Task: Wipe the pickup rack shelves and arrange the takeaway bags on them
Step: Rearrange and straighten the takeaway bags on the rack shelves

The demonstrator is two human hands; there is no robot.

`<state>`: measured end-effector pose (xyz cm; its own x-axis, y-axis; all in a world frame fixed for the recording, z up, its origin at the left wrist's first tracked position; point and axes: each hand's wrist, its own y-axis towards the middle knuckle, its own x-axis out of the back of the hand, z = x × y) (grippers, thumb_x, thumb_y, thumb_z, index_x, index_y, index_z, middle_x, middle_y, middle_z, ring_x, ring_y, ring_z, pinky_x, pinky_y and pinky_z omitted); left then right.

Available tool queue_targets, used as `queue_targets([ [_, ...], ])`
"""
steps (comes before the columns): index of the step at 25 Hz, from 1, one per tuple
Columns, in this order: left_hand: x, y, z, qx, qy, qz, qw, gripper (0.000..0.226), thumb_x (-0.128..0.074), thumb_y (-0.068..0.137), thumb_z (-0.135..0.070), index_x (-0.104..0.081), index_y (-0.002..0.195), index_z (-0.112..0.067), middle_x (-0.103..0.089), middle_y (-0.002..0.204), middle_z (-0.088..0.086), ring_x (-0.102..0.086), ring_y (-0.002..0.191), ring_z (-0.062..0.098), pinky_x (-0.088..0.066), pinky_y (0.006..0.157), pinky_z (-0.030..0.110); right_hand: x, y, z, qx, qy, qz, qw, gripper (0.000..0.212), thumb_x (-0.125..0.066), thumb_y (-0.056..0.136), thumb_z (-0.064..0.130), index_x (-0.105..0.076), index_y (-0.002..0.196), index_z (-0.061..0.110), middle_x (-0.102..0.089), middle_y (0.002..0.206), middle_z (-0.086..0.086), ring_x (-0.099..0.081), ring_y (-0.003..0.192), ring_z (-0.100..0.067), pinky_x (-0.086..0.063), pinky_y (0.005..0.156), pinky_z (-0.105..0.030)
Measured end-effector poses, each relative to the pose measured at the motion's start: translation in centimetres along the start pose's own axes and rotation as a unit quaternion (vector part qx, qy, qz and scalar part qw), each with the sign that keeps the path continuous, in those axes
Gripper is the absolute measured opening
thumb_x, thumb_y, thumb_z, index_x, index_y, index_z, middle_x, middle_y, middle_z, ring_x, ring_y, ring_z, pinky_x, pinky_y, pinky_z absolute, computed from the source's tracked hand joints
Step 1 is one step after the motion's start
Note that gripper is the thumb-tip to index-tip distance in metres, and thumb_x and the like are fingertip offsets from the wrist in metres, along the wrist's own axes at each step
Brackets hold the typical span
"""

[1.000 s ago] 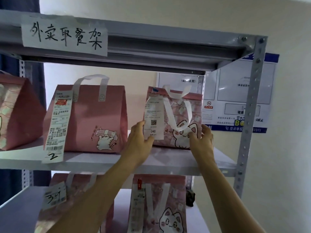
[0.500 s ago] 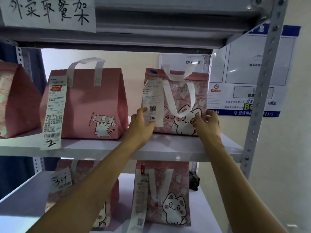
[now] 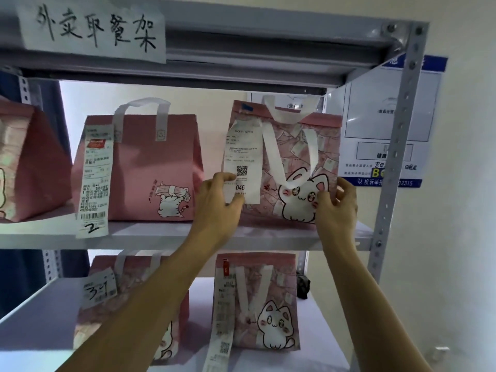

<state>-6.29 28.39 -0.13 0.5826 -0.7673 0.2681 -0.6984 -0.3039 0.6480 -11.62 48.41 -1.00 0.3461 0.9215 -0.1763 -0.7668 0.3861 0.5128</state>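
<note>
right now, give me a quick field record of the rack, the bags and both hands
rack label: handwritten paper sign taped to top beam
middle shelf: three pink bags, the leftmost cut off by the frame
held bag: cat-print bag, rightmost, upright on the shelf
receipt: reads 046, hangs on the held bag's front
left hand: on bag's lower left, thumb on the receipt
right hand: on bag's lower right edge
lower shelf: two more bags

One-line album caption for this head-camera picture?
Both hands steady the cat-print bag on the rack's middle shelf.
</note>
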Motion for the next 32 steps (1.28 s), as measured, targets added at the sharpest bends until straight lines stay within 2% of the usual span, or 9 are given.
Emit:
queue_targets([
  [3, 1.9, -1.8, -1.1, -0.011, -0.028, 0.020, 0.999, 0.031, -0.058, 0.095, -0.020, -0.051, 0.123, -0.032, -0.041, 0.130, 0.002, -0.057, 0.103, 0.011, -0.058, 0.086, 0.032, 1.0, -2.6, 1.3, -0.006, 0.015, -0.008, 1.000, 0.027, -0.056, 0.099, 0.022, -0.047, 0.119, 0.038, -0.062, 0.089, 0.011, -0.066, 0.087, -0.014, -0.060, 0.082, -0.050],
  [7, 4.6, -4.4, -1.7, -0.033, -0.071, 0.050, 0.996, 0.029, -0.059, 0.096, -0.020, -0.052, 0.120, -0.034, -0.043, 0.127, 0.000, -0.059, 0.093, -0.003, -0.056, 0.081, 0.018, 2.3, -6.8, 2.9, 0.026, 0.026, -0.040, 0.998, 0.031, -0.058, 0.099, 0.017, -0.048, 0.122, 0.035, -0.064, 0.094, 0.016, -0.068, 0.079, 0.008, -0.058, 0.060, -0.019],
  [9, 6.2, -6.0, -2.0, -0.045, -0.076, 0.060, 0.994, 0.030, -0.059, 0.095, -0.020, -0.052, 0.119, -0.037, -0.042, 0.127, -0.002, -0.055, 0.090, -0.012, -0.052, 0.076, 0.011, 2.8, -9.3, 4.0, 0.031, 0.032, -0.052, 0.998, 0.031, -0.057, 0.099, 0.015, -0.047, 0.123, 0.033, -0.063, 0.099, 0.017, -0.067, 0.082, 0.011, -0.055, 0.058, -0.013],
  [13, 9.7, -9.4, -1.8, -0.048, -0.084, 0.087, 0.992, 0.030, -0.059, 0.094, -0.020, -0.052, 0.119, -0.036, -0.037, 0.132, -0.005, -0.053, 0.111, 0.006, -0.054, 0.087, 0.019, 3.0, -15.1, 6.0, 0.044, 0.018, -0.081, 0.996, 0.034, -0.055, 0.099, 0.012, -0.045, 0.125, 0.032, -0.061, 0.101, 0.019, -0.065, 0.086, 0.013, -0.055, 0.062, -0.011],
  [17, 13.4, -13.7, -0.9, -0.074, -0.065, 0.073, 0.992, 0.029, -0.060, 0.093, -0.021, -0.053, 0.114, -0.038, -0.038, 0.132, -0.005, -0.047, 0.118, 0.009, -0.042, 0.076, -0.003, 3.0, -21.7, 7.0, 0.035, 0.022, -0.092, 0.995, 0.039, -0.058, 0.099, 0.015, -0.044, 0.133, 0.028, -0.060, 0.111, 0.016, -0.064, 0.101, 0.000, -0.057, 0.073, -0.015],
  [19, 15.4, -16.5, -0.1, -0.088, -0.044, 0.063, 0.993, 0.029, -0.059, 0.092, -0.022, -0.051, 0.113, -0.041, -0.036, 0.132, -0.007, -0.042, 0.123, 0.012, -0.041, 0.081, 0.002, 2.8, -25.5, 6.7, 0.027, 0.031, -0.107, 0.993, 0.040, -0.060, 0.098, 0.015, -0.043, 0.132, 0.029, -0.060, 0.114, 0.014, -0.062, 0.106, -0.001, -0.056, 0.072, -0.012],
  [23, 19.3, -21.5, 2.6, -0.072, -0.047, 0.063, 0.994, 0.029, -0.057, 0.093, -0.020, -0.049, 0.115, -0.038, -0.032, 0.132, -0.011, -0.037, 0.127, 0.013, -0.054, 0.096, 0.031, 1.8, -32.0, 5.4, 0.009, 0.031, -0.109, 0.994, 0.041, -0.062, 0.096, 0.015, -0.044, 0.128, 0.033, -0.060, 0.115, 0.016, -0.061, 0.111, -0.003, -0.056, 0.085, -0.024],
  [27, 23.3, -25.9, 6.0, -0.025, -0.040, 0.050, 0.998, 0.028, -0.057, 0.095, -0.019, -0.051, 0.114, -0.038, -0.033, 0.132, -0.012, -0.039, 0.127, 0.013, -0.056, 0.092, 0.027, -0.1, -37.7, 3.5, -0.014, 0.030, -0.081, 0.996, 0.040, -0.063, 0.096, 0.015, -0.045, 0.123, 0.038, -0.061, 0.112, 0.019, -0.063, 0.107, -0.001, -0.054, 0.086, -0.024],
  [32, 27.9, -30.6, 11.2, 0.070, 0.009, 0.021, 0.997, 0.031, -0.055, 0.093, -0.017, -0.052, 0.111, -0.042, -0.035, 0.131, -0.013, -0.044, 0.127, 0.017, -0.056, 0.092, 0.036, -3.9, -44.4, -0.5, -0.065, -0.003, -0.016, 0.998, 0.045, -0.062, 0.094, 0.007, -0.045, 0.133, 0.021, -0.061, 0.108, 0.016, -0.063, 0.093, 0.012, -0.054, 0.079, -0.021],
])
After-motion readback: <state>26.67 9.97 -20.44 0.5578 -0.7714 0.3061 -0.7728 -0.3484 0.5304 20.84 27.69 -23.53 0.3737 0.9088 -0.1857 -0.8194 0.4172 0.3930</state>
